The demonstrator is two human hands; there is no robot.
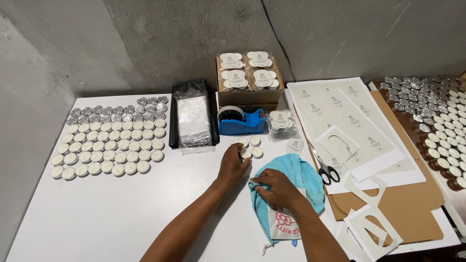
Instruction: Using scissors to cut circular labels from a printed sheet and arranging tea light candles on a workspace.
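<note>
My left hand (232, 166) rests on the white table (121, 218), its fingertips touching a small cluster of white tealight candles (251, 146) below a blue tape dispenser (241, 121). Whether it grips one I cannot tell. My right hand (273, 188) lies on a light blue cloth (303, 177), fingers pinched on a small white tealight at the cloth's left edge. A sealed clear packet of tealights (280, 122) lies just right of the dispenser.
Rows of white and foil-cupped tealights (111, 140) fill the left side. A stack of clear bags on black plastic (193, 120) lies centre. A cardboard box of packed tealights (249, 77) stands at the back. Label sheets (349, 121), scissors (326, 169), cardboard (412, 204) and more tealights (437, 121) are right.
</note>
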